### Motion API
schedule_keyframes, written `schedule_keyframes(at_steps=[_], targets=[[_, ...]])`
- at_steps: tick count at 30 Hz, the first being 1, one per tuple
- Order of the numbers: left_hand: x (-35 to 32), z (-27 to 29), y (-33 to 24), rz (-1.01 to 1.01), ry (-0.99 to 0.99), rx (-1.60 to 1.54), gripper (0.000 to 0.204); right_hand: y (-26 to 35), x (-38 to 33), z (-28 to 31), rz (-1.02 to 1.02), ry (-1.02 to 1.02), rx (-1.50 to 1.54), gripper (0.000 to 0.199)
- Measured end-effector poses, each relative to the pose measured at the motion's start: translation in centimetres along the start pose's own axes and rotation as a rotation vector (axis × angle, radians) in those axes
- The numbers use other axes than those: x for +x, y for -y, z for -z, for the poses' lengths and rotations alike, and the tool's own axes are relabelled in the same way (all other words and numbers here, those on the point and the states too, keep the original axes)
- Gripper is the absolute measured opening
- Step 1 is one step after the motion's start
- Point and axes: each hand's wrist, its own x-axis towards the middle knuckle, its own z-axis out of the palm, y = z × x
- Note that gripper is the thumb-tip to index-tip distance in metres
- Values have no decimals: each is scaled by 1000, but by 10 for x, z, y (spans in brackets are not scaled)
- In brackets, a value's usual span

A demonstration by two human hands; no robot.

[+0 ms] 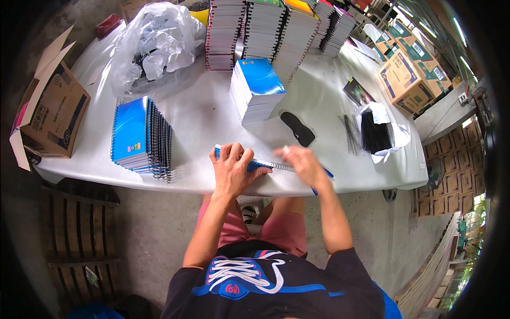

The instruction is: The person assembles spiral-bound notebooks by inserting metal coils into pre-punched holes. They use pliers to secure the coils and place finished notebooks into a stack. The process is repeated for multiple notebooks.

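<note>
My left hand [232, 167] is closed around a blue-covered notebook [252, 166] at the table's near edge, its fingers over the top and thumb below. A wire spiral coil [281, 167] runs from the notebook's right end toward my right hand [303, 165]. That hand is over the coil's far end, its fingers smeared by motion; one fingertip carries something white. Whether they grip the coil is unclear. Blue bits show beside and below the right hand, too hidden to name. Spiral-bound blue notebooks [130, 130] are stacked at left. A stack of blue-covered books without visible coils [258, 87] stands ahead.
A dark, elongated flat case [297, 128] lies right of the stack. Black coils [374, 133] sit in white wrapping at right. Tall notebook stacks [226, 37] and a clear plastic bag [156, 48] stand at the back. An open carton [58, 106] is at far left.
</note>
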Motion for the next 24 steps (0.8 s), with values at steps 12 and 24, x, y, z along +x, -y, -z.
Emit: schedule_keyframes(at_steps=[12, 24], targets=[[-7, 9, -4, 31, -75, -189, 59, -55, 32, 26, 25, -72, 885, 24], [3, 3, -1, 37, -44, -252, 59, -24, 20, 15, 237, 194, 415, 31]])
